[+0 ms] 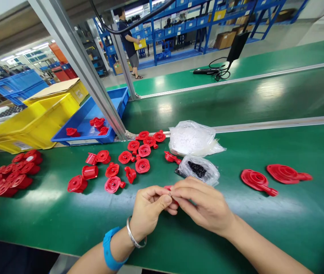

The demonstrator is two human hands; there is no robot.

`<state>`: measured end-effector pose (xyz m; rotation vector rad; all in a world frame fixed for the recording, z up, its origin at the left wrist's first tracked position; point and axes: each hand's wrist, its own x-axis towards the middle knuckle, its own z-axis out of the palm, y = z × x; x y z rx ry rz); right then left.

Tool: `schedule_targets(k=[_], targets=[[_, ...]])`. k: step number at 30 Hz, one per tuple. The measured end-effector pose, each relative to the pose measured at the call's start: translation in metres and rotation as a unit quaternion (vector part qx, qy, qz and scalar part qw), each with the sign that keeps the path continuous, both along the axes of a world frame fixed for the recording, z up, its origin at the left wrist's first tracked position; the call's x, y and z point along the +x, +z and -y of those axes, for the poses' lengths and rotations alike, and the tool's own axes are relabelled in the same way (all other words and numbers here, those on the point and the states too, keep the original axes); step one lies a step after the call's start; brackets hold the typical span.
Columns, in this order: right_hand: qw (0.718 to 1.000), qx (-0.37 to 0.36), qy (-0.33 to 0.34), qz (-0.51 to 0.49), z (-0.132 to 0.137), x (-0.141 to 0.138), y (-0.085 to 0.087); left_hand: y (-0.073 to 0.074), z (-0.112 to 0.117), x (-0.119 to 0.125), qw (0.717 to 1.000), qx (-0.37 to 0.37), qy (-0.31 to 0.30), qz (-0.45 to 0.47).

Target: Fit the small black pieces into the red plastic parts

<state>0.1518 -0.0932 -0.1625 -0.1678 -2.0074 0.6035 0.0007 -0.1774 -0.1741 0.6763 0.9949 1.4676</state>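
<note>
While both hands, the left hand [147, 207] and right hand [204, 205], pinch a small glossy red plastic part [168, 188] between closed fingertips above the smooth green table [293, 228], round ribbed red caps [124, 163] and two crinkled clear bags [196, 152] lie just beyond, blue shelving [196, 23] behind.

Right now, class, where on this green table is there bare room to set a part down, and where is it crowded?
Bare: right of the two flat red discs, and below the red caps left of the left hand. Crowded: around the caps and plastic bags.
</note>
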Motion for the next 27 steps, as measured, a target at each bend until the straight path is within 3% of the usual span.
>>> schedule_targets(k=[3, 10, 14, 20, 23, 27], targets=[[0.999, -0.036, 0.003, 0.003, -0.005, 0.003, 0.000, 0.000, 0.001, 0.000, 1.000, -0.006, 0.003, -0.001], [1.000, -0.010, -0.016, 0.019, -0.012, 0.009, 0.000, -0.002, -0.001, -0.001, 0.999, -0.030, 0.007, -0.011], [0.991, -0.039, -0.091, 0.091, -0.024, 0.024, 0.005, 0.000, -0.006, -0.008, 0.997, -0.053, 0.062, -0.008], [0.969, -0.095, -0.148, 0.171, -0.030, 0.047, 0.023, 0.008, -0.012, -0.026, 0.988, -0.044, 0.144, -0.017], [0.959, -0.110, -0.137, 0.222, -0.025, 0.042, 0.021, 0.009, -0.012, -0.031, 0.987, -0.039, 0.155, -0.029], [0.939, -0.113, -0.075, 0.318, -0.019, 0.007, 0.009, 0.006, -0.013, -0.034, 0.985, -0.044, 0.163, -0.047]])
